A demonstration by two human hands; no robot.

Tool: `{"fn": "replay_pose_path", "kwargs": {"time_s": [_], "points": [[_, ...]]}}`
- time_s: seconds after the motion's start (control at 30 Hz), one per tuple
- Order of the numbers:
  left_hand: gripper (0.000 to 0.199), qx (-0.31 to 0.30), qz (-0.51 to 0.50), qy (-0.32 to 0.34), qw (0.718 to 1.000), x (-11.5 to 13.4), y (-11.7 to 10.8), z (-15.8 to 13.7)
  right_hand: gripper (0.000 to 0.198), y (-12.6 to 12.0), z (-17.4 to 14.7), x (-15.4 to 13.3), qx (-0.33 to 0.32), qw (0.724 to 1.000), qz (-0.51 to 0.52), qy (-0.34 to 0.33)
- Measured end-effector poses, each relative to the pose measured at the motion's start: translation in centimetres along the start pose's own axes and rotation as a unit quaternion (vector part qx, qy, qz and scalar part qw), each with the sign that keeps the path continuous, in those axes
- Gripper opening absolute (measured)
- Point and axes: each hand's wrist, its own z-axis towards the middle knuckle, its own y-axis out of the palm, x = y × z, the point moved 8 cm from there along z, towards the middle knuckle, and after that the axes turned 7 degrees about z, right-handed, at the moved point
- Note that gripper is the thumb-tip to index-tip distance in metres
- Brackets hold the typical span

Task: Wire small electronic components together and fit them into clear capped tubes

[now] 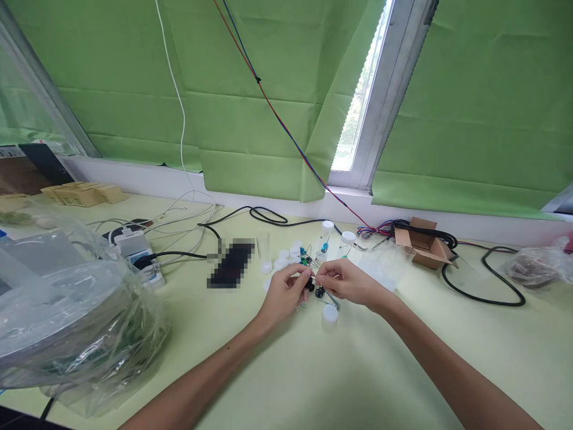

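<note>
My left hand (286, 289) is closed in a pinch, with a small black part (310, 286) at its fingertips. Facing it, my right hand (348, 282) also pinches, its fingertips almost meeting the left ones; what it holds is too small to make out. Below the right fingers lie a black wheel-like piece (319, 292) and a metal tool, perhaps tweezers (332, 300). A white round cap (330, 313) sits just in front. Behind the hands are small parts with blue (324, 246) and green (305, 261) bits and thin wires, partly hidden by my fingers.
White caps (282, 261) and clear tubes (263, 251) stand behind the hands. A blurred dark rectangle (231, 264) and a power strip (152, 272) lie left, beyond a plastic-wrapped spool (76, 310). An open cardboard box (421, 243) and black cable (486, 301) are right.
</note>
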Motion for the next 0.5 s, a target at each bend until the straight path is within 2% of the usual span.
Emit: {"fn": "replay_pose_path", "kwargs": {"time_s": [0.13,0.5], "points": [[0.032,0.001,-0.008,-0.002,1.000,0.18,-0.07,0.01,0.030,0.33,0.00,0.30,-0.024,0.998,0.060,0.015],[0.033,0.000,-0.039,-0.014,0.999,-0.12,-0.09,0.26,0.038,0.75,0.52,0.65,-0.068,0.991,0.108,-0.033]]}}
